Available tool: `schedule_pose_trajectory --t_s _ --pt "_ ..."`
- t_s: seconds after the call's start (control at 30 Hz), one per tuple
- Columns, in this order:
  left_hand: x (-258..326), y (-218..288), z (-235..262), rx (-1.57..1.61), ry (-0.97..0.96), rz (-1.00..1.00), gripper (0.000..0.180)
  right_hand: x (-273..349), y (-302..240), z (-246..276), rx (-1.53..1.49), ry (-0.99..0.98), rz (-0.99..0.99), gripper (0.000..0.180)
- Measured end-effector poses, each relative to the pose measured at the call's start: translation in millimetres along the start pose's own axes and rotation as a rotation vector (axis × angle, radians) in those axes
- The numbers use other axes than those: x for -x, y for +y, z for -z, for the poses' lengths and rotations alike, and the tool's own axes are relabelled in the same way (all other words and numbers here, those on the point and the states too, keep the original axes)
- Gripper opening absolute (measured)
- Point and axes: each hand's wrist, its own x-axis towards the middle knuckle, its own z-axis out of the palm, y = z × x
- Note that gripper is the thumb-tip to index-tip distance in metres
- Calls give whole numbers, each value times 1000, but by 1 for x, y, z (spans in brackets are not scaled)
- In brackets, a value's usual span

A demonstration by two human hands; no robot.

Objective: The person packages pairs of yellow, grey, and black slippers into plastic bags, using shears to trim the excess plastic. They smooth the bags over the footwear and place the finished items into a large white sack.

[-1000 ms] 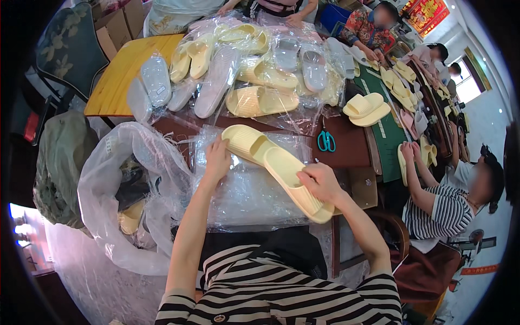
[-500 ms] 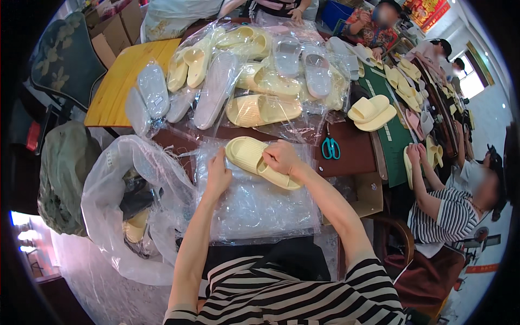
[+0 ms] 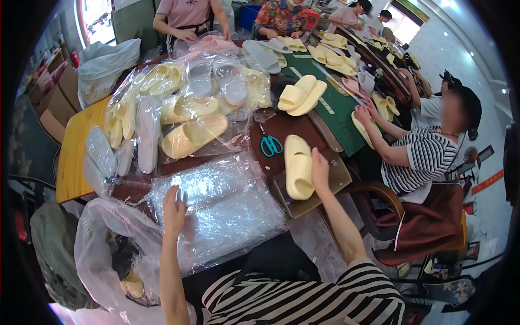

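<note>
Gripping a pale yellow slipper (image 3: 298, 167) at 2 o'clock, right hand (image 3: 319, 169) closed round its edge, holding it upright over a cardboard box (image 3: 325, 187). Left hand (image 3: 174, 208) presses flat on clear plastic bags (image 3: 225, 208), likely pinning the stack. Teal scissors (image 3: 271, 145) at 12.

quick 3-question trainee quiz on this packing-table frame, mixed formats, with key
1. True or false: the right hand rests on a pale yellow slipper.
2. What does the left hand touch? A) scissors B) stack of clear plastic bags C) cardboard box
3. What colour are the handles of the scissors on the table?

Key: 1 true; 2 B; 3 teal.
</note>
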Motion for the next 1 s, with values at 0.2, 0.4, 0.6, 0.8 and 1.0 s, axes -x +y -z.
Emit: schedule_pose_trajectory --t_s 0.2,0.4,0.6,0.8,1.0 --pt "31 30 16 -187 3 -23 47 -145 61 12 327 120 127 43" --pt "53 28 6 -305 27 -45 43 -130 35 -38 300 -141 403 38" --pt "66 33 3 -454 -46 -57 49 33 -92 -147 -158 -790 489 24" --pt "75 30 -13 -580 -125 -23 70 133 -143 -319 -204 -1128 480 49" --pt "71 27 -17 -507 -135 -65 70 110 -135 -397 -58 -757 425 47"
